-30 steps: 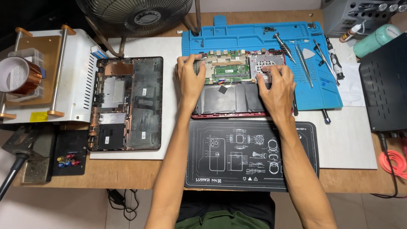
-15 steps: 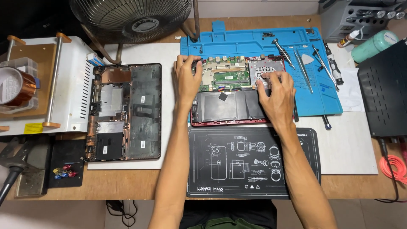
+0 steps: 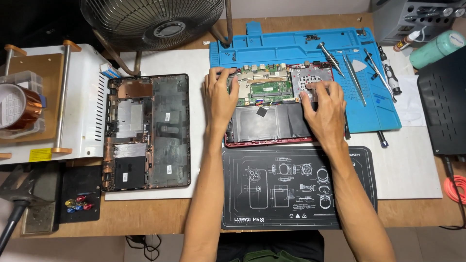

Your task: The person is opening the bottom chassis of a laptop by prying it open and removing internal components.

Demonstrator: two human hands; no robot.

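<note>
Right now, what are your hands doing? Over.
Left hand and right hand both flat on opened laptop. Nothing gripped. Screwdrivers lie aside on blue mat.

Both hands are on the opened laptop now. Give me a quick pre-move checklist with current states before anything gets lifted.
1. Left hand on the opened laptop, left edge: ok.
2. Right hand on its right side near the fan area: ok.
3. Removed bottom cover set apart from it: ok.
4. Screwdrivers lie off the board, on the blue mat: ok.
5. Screws all out: cannot tell.
6. Cables unplugged: cannot tell.
</note>
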